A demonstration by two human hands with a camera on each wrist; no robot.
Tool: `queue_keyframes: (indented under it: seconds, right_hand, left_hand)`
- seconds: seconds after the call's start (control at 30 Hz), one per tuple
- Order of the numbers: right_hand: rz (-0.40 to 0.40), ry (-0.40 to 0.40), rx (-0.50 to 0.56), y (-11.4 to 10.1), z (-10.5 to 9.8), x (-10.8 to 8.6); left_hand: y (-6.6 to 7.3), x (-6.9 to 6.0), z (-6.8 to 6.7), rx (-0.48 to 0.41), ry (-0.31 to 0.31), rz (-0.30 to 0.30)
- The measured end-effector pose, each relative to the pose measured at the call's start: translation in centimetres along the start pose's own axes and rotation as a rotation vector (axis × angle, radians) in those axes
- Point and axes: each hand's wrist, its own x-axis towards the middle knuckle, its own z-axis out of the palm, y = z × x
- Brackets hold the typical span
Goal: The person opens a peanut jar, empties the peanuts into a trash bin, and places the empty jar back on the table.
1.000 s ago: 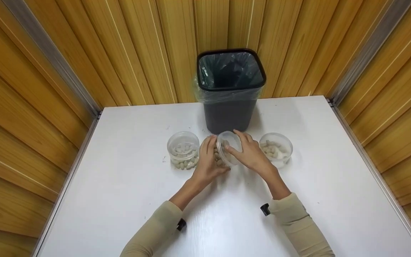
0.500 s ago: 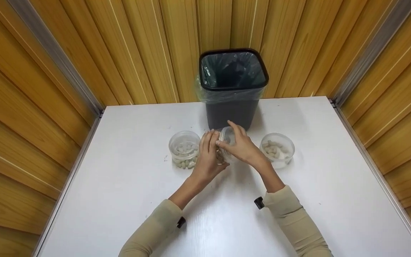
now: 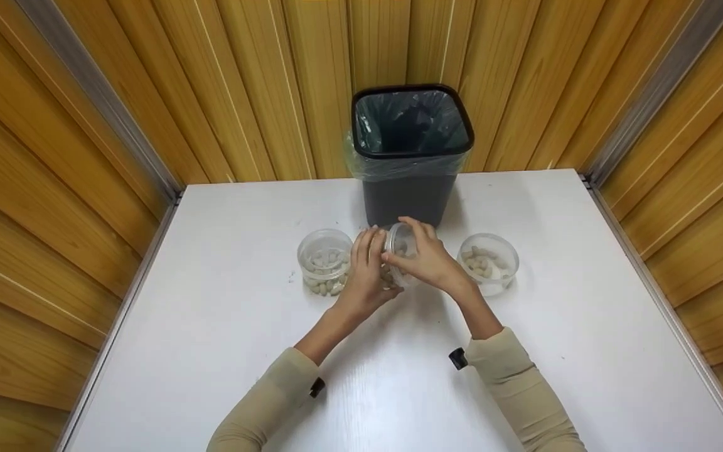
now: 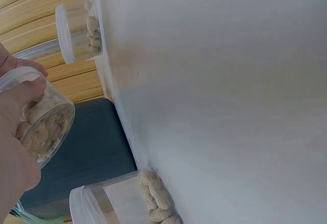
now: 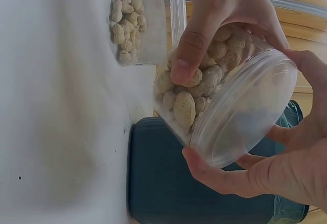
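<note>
A clear round jar of peanuts (image 5: 184,109) is held tilted above the table, its lidded end toward the right. My left hand (image 3: 364,273) grips the jar's body, with the thumb pressing its side in the right wrist view. On the clear lid (image 5: 253,106), my right hand (image 3: 430,260) has its thumb and fingers spread around the rim. The lid appears to be on the jar. Through the wall in the left wrist view, peanuts (image 4: 48,132) fill much of the jar. Part of the jar is hidden behind my left hand in the head view.
Two similar jars with peanuts stand on the white table (image 3: 242,251): a left jar (image 3: 321,248) and a right jar (image 3: 493,276). Behind the hands is a dark bin (image 3: 408,194) with a plastic liner. Wood-patterned walls (image 3: 261,94) enclose the back and sides.
My right hand has shifted left around the lid, its fingers lifting and then settling back on the rim. The jar has moved slightly up toward the bin. My left hand keeps its grip.
</note>
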Motion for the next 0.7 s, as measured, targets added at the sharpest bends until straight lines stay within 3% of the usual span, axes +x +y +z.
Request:
queue_keyframes:
  seconds: [0.3,0.47,0.7]
  right_hand:
    - [-0.066,0.007,0.011,0.0,-0.2,-0.1]
    - [-0.11,-0.012,0.028,0.3,-0.4,-0.3]
    - [-0.148,-0.002,0.06,0.4,-0.6,-0.5]
  left_hand:
    - [0.0,0.7,-0.6,-0.135,-0.04,-0.031]
    - [0.2,0.8,-1.2,-0.233,-0.088,-0.08]
    - [0.5,1.1,-1.7,-0.218,-0.101,-0.116]
